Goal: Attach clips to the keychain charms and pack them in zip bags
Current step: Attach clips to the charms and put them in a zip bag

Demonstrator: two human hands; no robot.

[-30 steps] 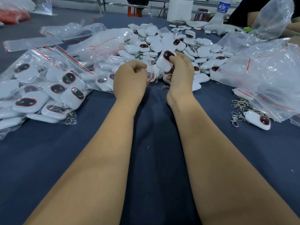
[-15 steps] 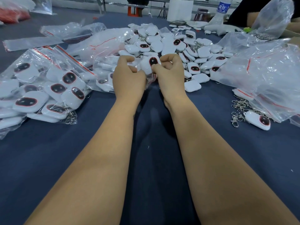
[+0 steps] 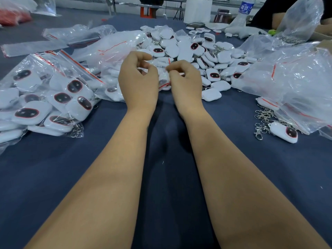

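Two hands: raised side by side over the table (image 3: 53, 177) at the middle of the view, backs toward the camera.
Left hand (image 3: 138, 81): fingers curled, thumb and forefinger pinching the top edge of a small zip bag (image 3: 164, 76).
Right hand (image 3: 185, 81): fingers curled, fingertips pinching the same bag's top edge from the 3 o'clock side.
Zip bag: clear with a red seal line, held between the two hands just above the cloth; a white charm shows inside, details blurred.
Loose charms (image 3: 188, 51): a heap of white charms with dark oval faces, at 12 o'clock just beyond the hands.
Packed bags (image 3: 53, 97): filled zip bags piled at 9 o'clock, charms showing through the plastic.
Large plastic bag (image 3: 287, 83): crumpled, at 2 to 3 o'clock.
Clips (image 3: 262, 121): a cluster of metal clips at 3 o'clock, beside the large bag's edge.
Single charm (image 3: 283, 133): lies just beside the clips, face up; whether attached, cannot tell.
Water bottle (image 3: 245, 8): far at 1 o'clock.
Table: covered in dark blue cloth.
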